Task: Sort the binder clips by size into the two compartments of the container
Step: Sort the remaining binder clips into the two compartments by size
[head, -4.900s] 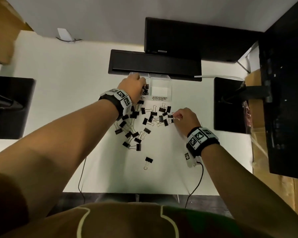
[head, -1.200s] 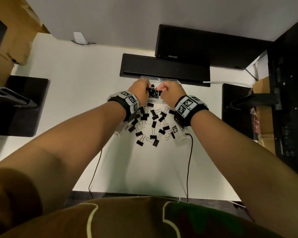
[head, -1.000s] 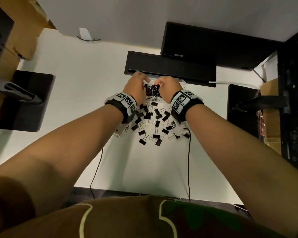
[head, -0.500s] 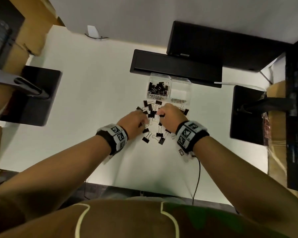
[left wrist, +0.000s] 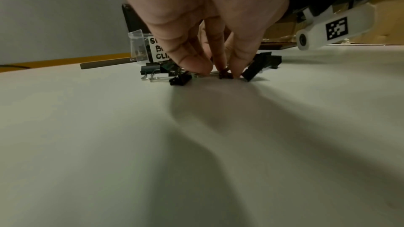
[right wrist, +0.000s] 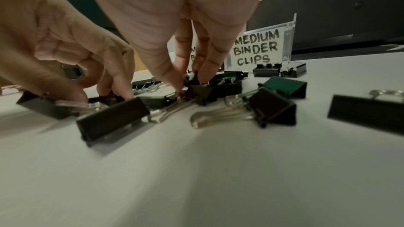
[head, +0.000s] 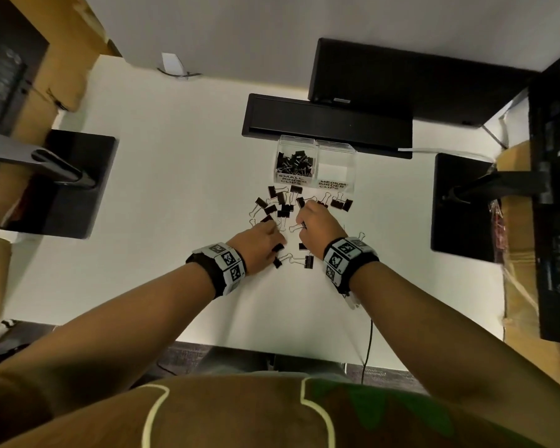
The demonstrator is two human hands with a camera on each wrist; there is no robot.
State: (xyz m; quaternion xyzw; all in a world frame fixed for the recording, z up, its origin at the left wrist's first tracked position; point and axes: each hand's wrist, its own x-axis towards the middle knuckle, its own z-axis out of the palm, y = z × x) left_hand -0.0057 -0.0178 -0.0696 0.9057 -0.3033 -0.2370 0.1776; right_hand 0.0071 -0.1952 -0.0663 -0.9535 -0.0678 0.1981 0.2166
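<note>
1. Both hands are down in the loose binder clips on the desk, just near of the clear container. The left hand has its fingertips pinched narrow around a small clip; the right hand pinches another small clip.
2. The left compartment, labelled small, already holds a heap; the right compartment, labelled medium, looks empty.
3. Best bet is probably grabbing the black body, not the wire handles, since those swing and snag neighbours.
4. Lift straight up so the tangled medium ones stay put.
5. Drop both in the left side, then check the pile for leftover small ones.
</note>
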